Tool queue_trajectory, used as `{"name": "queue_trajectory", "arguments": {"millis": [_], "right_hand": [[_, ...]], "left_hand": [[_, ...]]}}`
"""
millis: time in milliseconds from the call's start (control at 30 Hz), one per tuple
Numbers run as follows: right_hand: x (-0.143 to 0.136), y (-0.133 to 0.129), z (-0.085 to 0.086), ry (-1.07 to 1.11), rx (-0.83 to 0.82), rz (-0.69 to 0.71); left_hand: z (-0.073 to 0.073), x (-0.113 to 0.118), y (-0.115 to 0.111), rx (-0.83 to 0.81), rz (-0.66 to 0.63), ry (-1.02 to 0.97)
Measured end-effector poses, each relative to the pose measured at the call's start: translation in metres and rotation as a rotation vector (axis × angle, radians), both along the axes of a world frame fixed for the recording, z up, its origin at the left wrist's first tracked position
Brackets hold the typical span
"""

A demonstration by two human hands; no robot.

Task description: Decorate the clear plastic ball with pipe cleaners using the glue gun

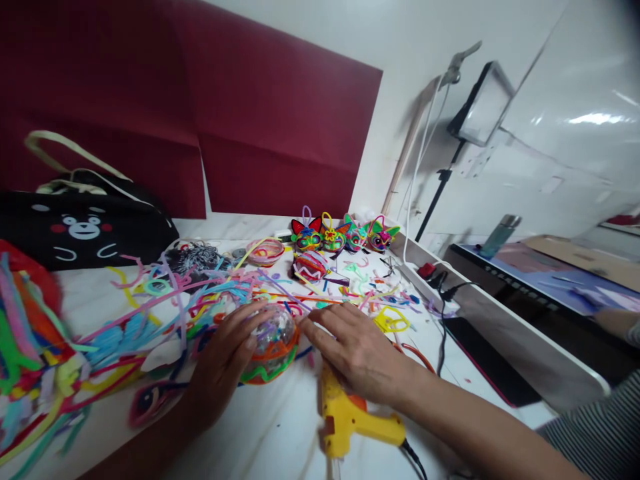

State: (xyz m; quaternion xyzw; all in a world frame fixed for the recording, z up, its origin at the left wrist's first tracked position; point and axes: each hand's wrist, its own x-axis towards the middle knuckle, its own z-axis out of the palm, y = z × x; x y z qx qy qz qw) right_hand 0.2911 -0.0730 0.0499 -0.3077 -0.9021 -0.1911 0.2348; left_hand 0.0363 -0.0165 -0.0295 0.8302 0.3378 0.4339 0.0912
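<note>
My left hand [227,357] is closed around the left side of a clear plastic ball [275,340]. Orange and green pipe cleaners are bent around the ball's lower half. Bunched at the ball's right edge are the fingers of my right hand [355,350]; what the tips pinch is too small to see. Just below that hand lies a yellow hot glue gun [343,417], its front end partly hidden. A pink piece with a dark blue eye shape [150,400] rests left of my left wrist.
Loose pipe cleaners [135,333] cover the left and middle. Several finished cat-face ornaments [333,237] stand at the back, beside a wrapped striped ball [310,265]. A black bag [85,230] sits at left, a power strip [425,283] and black phone-like slab [493,360] at right. Another person's hand [617,323] is far right.
</note>
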Motion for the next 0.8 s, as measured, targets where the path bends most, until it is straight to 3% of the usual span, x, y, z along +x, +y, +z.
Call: {"name": "queue_trajectory", "arguments": {"millis": [267, 500, 800], "right_hand": [[0.023, -0.005, -0.010, 0.152, 0.069, 0.041], [0.045, -0.013, -0.015, 0.202, 0.071, -0.032], [0.064, -0.013, -0.025, 0.220, 0.065, -0.061]], "left_hand": [[0.000, -0.001, 0.003, 0.013, 0.025, 0.017], [-0.002, -0.003, 0.004, -0.008, 0.019, 0.008], [0.009, 0.002, -0.007, -0.035, 0.047, 0.017]]}}
